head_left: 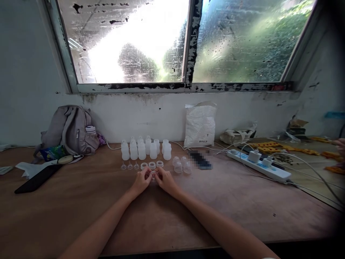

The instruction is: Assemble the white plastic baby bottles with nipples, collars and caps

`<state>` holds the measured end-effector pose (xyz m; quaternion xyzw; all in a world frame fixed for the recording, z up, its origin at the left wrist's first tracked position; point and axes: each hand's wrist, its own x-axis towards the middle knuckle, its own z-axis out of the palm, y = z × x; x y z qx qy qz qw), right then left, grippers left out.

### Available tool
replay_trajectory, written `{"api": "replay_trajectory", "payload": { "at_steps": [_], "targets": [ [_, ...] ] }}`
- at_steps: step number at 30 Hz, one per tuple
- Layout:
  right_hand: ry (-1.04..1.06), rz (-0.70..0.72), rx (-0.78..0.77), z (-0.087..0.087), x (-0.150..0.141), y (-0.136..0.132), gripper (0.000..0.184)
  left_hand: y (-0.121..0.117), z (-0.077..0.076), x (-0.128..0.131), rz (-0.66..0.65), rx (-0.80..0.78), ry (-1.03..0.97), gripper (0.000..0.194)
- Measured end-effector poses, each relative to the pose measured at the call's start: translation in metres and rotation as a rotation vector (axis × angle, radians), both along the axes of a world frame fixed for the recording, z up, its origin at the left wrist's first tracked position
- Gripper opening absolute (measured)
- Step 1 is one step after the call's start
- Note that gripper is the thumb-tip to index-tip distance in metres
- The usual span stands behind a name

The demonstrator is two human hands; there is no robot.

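Your left hand (141,180) and right hand (165,181) pinched one collar (153,172) mid-frame; some baby bottles (148,146) looked capped; teats (129,166), spare collars (152,166), caps (178,166) lay unfitted.

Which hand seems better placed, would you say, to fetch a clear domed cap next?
Probably the right hand: the clear domed caps stand on its side; the left hand is farther away.

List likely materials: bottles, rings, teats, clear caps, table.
Bottles: probably frosted plastic; milky, translucent look.
Rings: likely rigid plastic, whitish; crisp round shape.
Teats: clear, perhaps silicone; table shows through, softness can't be judged.
Clear caps: likely smooth plastic; see-through with glints, glass not ruled out.
Table: wood or wood-look board; brown, dull sheen.
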<state>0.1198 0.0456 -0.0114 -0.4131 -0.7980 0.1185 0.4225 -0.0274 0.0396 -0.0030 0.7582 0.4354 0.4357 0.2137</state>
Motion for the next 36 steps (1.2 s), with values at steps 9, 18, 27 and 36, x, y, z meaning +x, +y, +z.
{"api": "replay_trajectory", "payload": {
  "at_steps": [9,18,27,36],
  "targets": [
    [0.052,0.057,-0.009,-0.0004,0.0035,0.0013,0.015,-0.0032,0.0009,0.0025,0.067,-0.02,0.031,0.009],
    [0.08,0.119,-0.045,-0.0002,0.0037,0.0014,0.014,-0.0063,-0.0007,0.0063,0.113,0.024,0.109,0.008],
    [0.067,0.106,-0.017,-0.0017,0.0058,0.0014,0.012,-0.0052,-0.0018,0.0047,0.175,0.004,0.201,0.009],
    [0.166,0.182,-0.219,0.0011,0.0093,0.0035,0.018,-0.0029,-0.0018,0.0038,0.061,-0.009,0.093,0.013]
  ]
}}
